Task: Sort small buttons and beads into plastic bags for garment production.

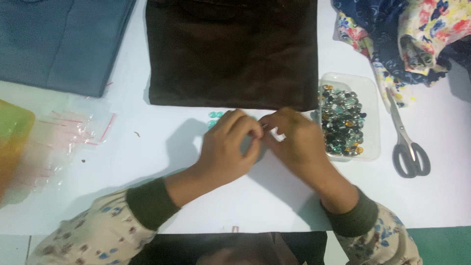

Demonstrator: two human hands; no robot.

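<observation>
White bench (274, 196) fills the head view from edge to edge, and you have laid your work out around the middle of it. Your left hand (230, 147) and your right hand (297, 142) meet just below the centre of the frame, fingertips together, pinching something small between them. A thin pale piece (277, 134) shows at the meeting point; what it is stays too small to tell, so its long axis cannot be read with certainty, though the visible bit seems to run roughly left to right, from one hand to the other. Both sets of fingers are curled closed around that spot, which suits fine work held close under your eyes.

A few teal beads (214, 118) lie on the bench just beside your left hand, toward upper left of it, apart from the rest. The clear tray (370, 98) of mixed beads sits just to the right of your right hand, near enough to reach without shifting your arm. Scissors (407, 142) lie further right, blades pointing to the top of the frame, handles toward you, long axis nearly vertical in the picture.

Brown folded cloth (230, 54) rests above your hands, its lower edge almost touching them. Blue cloth (64, 44) occupies the upper left, flowered cloth (422, 34) the upper right. Small clear bags (68, 137) with red strips are scattered at the left, beside a yellow-green box (12, 142) at the frame's edge.
</observation>
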